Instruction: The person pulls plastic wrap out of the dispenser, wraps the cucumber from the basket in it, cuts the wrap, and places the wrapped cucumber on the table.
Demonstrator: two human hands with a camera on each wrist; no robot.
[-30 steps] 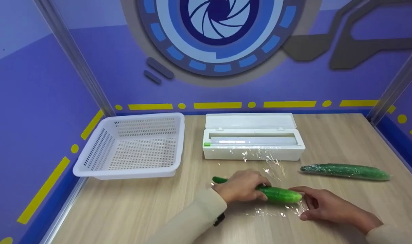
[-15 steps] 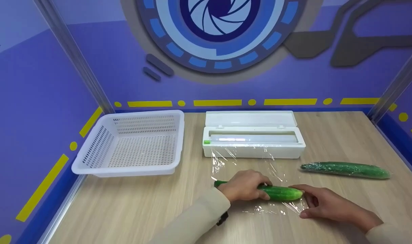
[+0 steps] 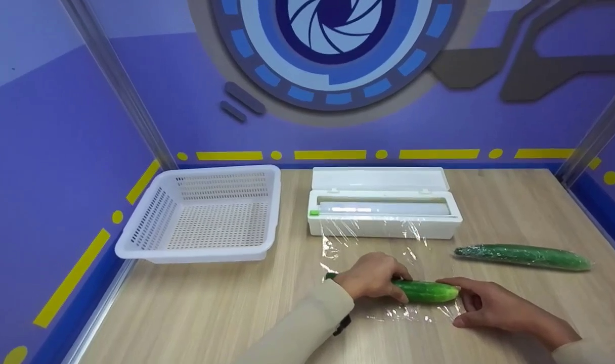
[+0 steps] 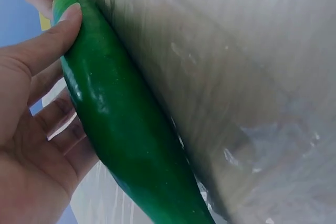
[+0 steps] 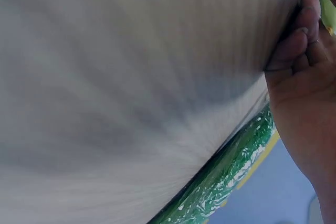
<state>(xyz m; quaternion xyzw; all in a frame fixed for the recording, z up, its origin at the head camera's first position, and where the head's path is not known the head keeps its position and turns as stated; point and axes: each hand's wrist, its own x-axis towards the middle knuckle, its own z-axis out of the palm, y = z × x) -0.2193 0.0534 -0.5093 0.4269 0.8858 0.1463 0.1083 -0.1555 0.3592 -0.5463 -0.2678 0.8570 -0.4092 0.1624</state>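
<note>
My left hand (image 3: 374, 275) grips the cucumber (image 3: 428, 291) on film (image 3: 368, 245); right hand (image 3: 494, 305) at its 3 o'clock end, pinch: cannot tell. Box (image 3: 388, 193) at 12.

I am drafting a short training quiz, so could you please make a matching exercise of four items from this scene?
Column one:
1. White basket
2. Wrap dispenser
3. Wrapped cucumber
4. Left hand

Column two:
A. Gripping the unwrapped cucumber
B. Lid open, with clear film drawn out over its front
C. Lying on the table, apart from both hands
D. Perforated, standing left of the dispenser

Pairs: 1-D, 2-B, 3-C, 4-A.
</note>
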